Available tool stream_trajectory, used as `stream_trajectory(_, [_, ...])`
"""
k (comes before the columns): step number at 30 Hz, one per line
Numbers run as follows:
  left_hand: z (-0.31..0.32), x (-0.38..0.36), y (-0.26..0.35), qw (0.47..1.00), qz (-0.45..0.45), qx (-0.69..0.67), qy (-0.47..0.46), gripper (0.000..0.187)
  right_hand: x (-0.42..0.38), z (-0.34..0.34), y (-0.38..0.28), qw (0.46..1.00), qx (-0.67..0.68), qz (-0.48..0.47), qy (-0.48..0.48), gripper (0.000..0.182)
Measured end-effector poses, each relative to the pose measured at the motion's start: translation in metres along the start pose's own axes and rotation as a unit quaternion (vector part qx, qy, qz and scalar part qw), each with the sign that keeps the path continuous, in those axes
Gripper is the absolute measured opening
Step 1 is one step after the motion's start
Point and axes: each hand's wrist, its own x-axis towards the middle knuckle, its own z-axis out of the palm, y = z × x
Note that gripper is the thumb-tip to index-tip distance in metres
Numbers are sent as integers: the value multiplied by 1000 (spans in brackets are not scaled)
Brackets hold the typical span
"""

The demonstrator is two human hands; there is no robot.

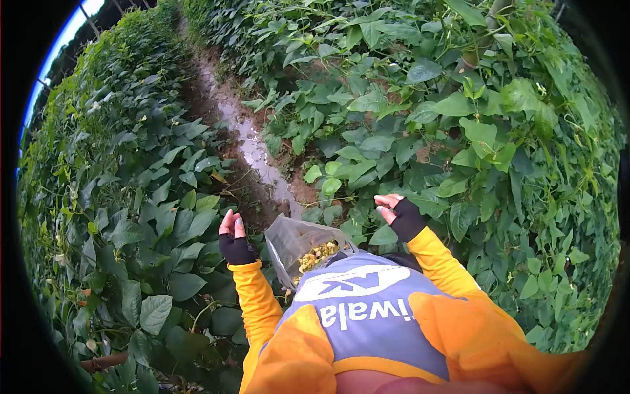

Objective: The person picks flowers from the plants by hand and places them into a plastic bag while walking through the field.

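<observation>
My left hand [233, 240], in a black fingerless glove, is raised beside the leaves at lower left, its fingers a little bent and apart with nothing visible in them. My right hand [399, 215], gloved the same way, hovers near the right-hand vines. A small gap shows between its thumb and fingers, and I see nothing held there. Between the hands, a clear plastic bag [281, 246] hangs open at my waist. Inside it lies a heap of small yellowish pieces [318, 255] that look like flowers. Neither hand touches the bag.
Dense leafy vines [131, 190] rise on the left, and more vines [485, 138] crowd the right side. A narrow muddy furrow [252, 148] with shiny wet ground runs away between them. A stake [489, 33] stands among the leaves at upper right.
</observation>
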Motion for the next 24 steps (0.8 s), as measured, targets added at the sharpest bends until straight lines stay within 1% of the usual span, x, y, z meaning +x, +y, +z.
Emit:
stream_trajectory(2, [12, 17, -6, 1000, -1, 5, -27, 30, 21, -1, -3, 999, -17, 16, 40, 23])
stream_trajectory(3, [19, 27, -9, 999, -3, 15, -46, 30, 37, -3, -2, 995, -48, -38, 80, 21])
stream_trajectory(5, [34, 46, -14, 997, -6, 10, -74, 29, 75, -14, -12, 971, -81, -101, 199, 20])
stream_trajectory(7, [46, 67, -22, 992, 13, 27, -120, 30, 114, -34, -23, 938, -124, -124, 298, 20])
stream_trajectory(9, [60, 87, -28, 988, 10, 11, -151, 30, 145, -48, -32, 918, -124, -86, 366, 20])
stream_trajectory(11, [74, 103, -25, 983, 18, 11, -180, 30, 171, -51, -22, 911, -44, -9, 410, 20])
stream_trajectory(12, [81, 111, -26, 981, 8, -3, -193, 29, 179, -51, 2, 909, 38, 10, 414, 20])
stream_trajectory(13, [87, 121, -32, 979, 6, -9, -203, 29, 183, -55, 24, 906, 30, 13, 421, 20])
stream_trajectory(15, [96, 141, -43, 977, 12, 3, -213, 28, 185, -60, 63, 887, -131, 74, 437, 24])
stream_trajectory(16, [102, 151, -44, 976, 1, -6, -216, 27, 185, -51, 77, 884, 79, 50, 459, 28])
stream_trajectory(17, [108, 160, -45, 974, -4, -8, -225, 27, 183, -55, 91, 871, 141, 159, 444, 26])
stream_trajectory(19, [124, 179, -45, 974, -26, -26, -225, 26, 189, -55, 105, 874, 129, 124, 452, 27])
stream_trajectory(20, [133, 189, -43, 970, -26, -29, -238, 26, 192, -57, 112, 871, 123, 130, 458, 27])
stream_trajectory(22, [151, 209, -44, 965, -24, -43, -258, 26, 200, -64, 110, 871, 141, 191, 431, 36])
stream_trajectory(23, [160, 218, -44, 962, -17, -56, -268, 26, 202, -66, 114, 867, 134, 195, 438, 36])
stream_trajectory(24, [169, 226, -41, 960, -17, -38, -276, 27, 207, -67, 109, 878, 58, 202, 430, 37])
